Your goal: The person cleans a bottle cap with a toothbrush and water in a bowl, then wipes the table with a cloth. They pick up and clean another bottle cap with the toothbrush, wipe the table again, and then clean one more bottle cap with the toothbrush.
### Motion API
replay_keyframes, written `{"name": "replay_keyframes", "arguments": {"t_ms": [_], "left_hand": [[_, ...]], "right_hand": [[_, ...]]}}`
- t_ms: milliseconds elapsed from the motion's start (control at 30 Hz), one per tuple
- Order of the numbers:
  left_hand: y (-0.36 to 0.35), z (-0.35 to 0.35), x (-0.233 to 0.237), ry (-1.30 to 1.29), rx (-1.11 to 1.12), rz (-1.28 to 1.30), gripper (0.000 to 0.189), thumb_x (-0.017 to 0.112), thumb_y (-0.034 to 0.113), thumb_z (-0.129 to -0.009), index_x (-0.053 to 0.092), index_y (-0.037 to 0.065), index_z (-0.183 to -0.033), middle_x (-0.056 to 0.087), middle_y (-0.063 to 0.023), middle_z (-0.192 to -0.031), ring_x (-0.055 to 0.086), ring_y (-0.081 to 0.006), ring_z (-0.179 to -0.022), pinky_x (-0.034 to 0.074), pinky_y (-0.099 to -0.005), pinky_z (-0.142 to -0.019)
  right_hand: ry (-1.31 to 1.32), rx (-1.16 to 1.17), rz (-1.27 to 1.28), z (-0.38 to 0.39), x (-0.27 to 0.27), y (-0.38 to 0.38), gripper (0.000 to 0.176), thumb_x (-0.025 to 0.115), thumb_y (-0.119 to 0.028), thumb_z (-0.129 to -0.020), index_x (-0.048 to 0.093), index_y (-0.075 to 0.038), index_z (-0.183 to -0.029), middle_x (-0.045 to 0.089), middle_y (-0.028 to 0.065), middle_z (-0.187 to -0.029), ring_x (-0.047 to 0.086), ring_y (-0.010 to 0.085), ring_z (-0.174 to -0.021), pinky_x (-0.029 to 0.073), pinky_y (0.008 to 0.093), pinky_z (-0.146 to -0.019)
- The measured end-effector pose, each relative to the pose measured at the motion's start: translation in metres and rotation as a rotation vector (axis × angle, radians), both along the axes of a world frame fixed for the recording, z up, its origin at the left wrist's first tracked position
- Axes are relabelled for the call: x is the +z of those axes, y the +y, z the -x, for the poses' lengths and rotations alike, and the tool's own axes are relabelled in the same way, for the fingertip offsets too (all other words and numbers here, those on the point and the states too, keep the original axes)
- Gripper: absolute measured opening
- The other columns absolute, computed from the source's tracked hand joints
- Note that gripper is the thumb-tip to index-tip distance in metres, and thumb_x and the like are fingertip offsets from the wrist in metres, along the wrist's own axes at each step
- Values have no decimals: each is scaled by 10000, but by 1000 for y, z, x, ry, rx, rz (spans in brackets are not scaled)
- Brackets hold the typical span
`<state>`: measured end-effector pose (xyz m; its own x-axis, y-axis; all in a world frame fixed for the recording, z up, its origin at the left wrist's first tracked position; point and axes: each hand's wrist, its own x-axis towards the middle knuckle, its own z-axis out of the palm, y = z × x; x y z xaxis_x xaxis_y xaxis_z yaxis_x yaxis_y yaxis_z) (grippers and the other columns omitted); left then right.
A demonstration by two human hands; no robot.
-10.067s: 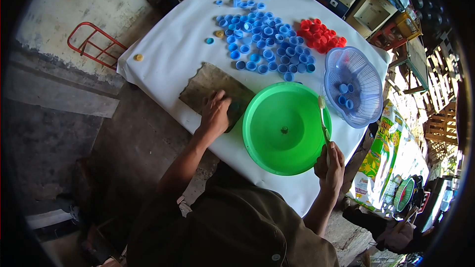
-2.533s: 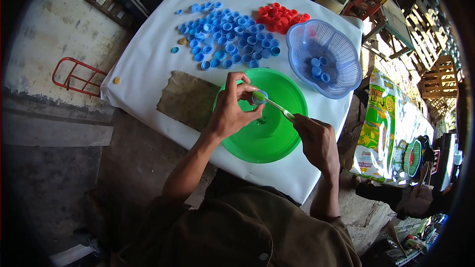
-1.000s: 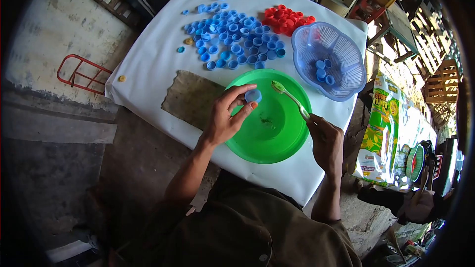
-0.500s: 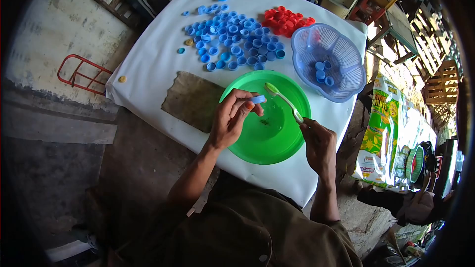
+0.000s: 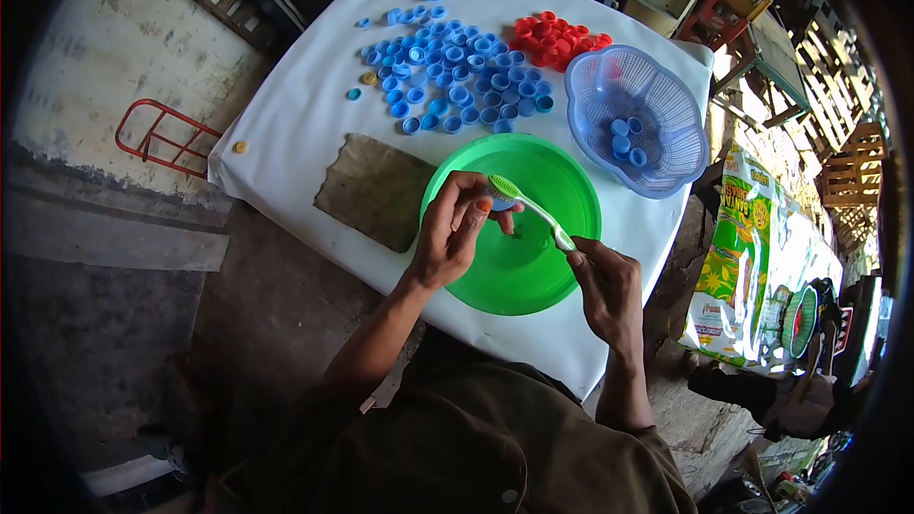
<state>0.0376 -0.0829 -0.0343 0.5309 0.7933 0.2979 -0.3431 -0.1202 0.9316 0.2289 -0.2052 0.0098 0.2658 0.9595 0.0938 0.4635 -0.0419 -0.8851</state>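
Note:
My left hand [image 5: 453, 233] pinches a blue bottle cap [image 5: 499, 203] over the left part of a green basin [image 5: 514, 300]. In my right hand [image 5: 607, 284] is a green-and-white toothbrush [image 5: 539, 213], gripped by the end of its handle. Its bristled head overlaps the cap in this view, right at my left fingertips. Small dark bits lie in the basin below my hands. A brown cloth [image 5: 373, 192] lies flat on the table to the left of the basin.
Many blue caps [image 5: 460, 74] spread across the white table [image 5: 286, 148], with a pile of red caps [image 5: 555, 39] behind. A blue plastic basket [image 5: 657, 124] holding several blue caps stands right of the basin. Green-and-white sacking [image 5: 733, 257] lies off the table's right side.
The toothbrush head has moved left and down, from above the basin to the cap. My left hand has turned the cap slightly, and my right hand has shifted a little left.

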Motion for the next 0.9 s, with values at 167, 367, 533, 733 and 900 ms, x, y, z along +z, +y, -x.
{"name": "replay_keyframes", "arguments": {"t_ms": [167, 367, 533, 733, 900], "left_hand": [[1, 0, -1, 18, 3, -9, 274, 531, 193, -1028, 431, -12, -1179, 645, -184, -1031, 622, -184, -829, 503, -335, -819], [4, 2, -4, 12, -65, -11, 368, 559, 236, -1012, 409, -1, -1250, 657, -197, -1054, 633, -196, -869, 496, -380, -875], [11, 4, -14, 71, -51, 53, 307, 560, 167, -1010, 482, -32, -1231, 619, -142, -1104, 614, -186, -920, 511, -341, -844], [11, 6, -21, 55, -30, 66, 263, 581, 65, -972, 523, -32, -1210, 608, -100, -1033, 614, -173, -937, 516, -329, -860], [14, 7, -22, -44, -114, 193, 297, 640, 50, -917, 503, -5, -1175, 621, -107, -1018, 630, -198, -928, 514, -355, -865]], "right_hand": [[37, -30, -14, -6, -12, -1, 192, 649, -98, -928, 681, 70, -1016, 604, 172, -630, 569, 211, -517, 419, 318, -525], [-18, -131, 96, -11, -17, 2, 213, 640, -129, -948, 687, 66, -1019, 583, 158, -609, 511, 175, -504, 392, 329, -520], [0, -49, 14, -6, -11, -6, 203, 643, -117, -940, 689, 68, -1012, 596, 148, -612, 496, 158, -490, 389, 324, -511], [22, -74, 1, -10, -7, -5, 182, 647, -96, -932, 692, 64, -1005, 634, 169, -662, 545, 171, -516, 407, 318, -522], [-57, -141, 51, -12, -15, -1, 175, 657, -90, -920, 694, 57, -1008, 649, 195, -689, 609, 240, -555, 450, 330, -559]]}}
